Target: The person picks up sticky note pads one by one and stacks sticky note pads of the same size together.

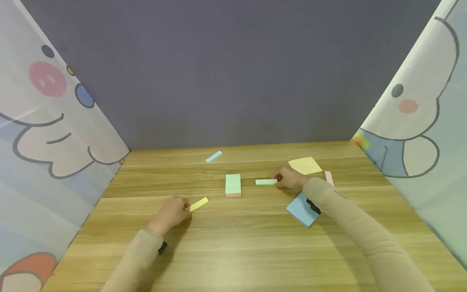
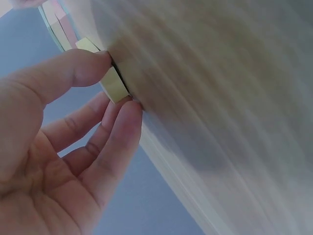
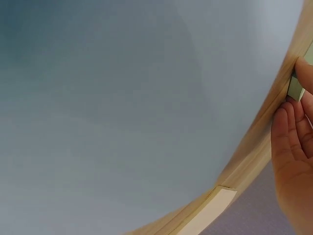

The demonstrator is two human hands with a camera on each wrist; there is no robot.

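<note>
My left hand (image 1: 171,213) pinches one end of a narrow yellow sticky-note pad (image 1: 198,204) on the wooden table. In the left wrist view, the thumb lies on one side of that yellow pad (image 2: 115,88) and fingertips on the other, close to the wood. Farther right, my right hand (image 1: 290,177) holds the right end of a narrow green sticky-note pad (image 1: 264,182) between thumb and fingers. The right wrist view catches this green pad (image 3: 295,89) at its right edge. Between the hands sits a small stack of sticky-note pads (image 1: 233,184), green on top with pink below.
A narrow blue pad (image 1: 214,156) lies toward the back. Beyond the right hand are a square yellow pad (image 1: 305,165) and a narrow pink pad (image 1: 329,177), partly behind the sleeve. Under the right wrist is a square blue pad (image 1: 302,211). A grey panel (image 1: 237,81) closes the table's back.
</note>
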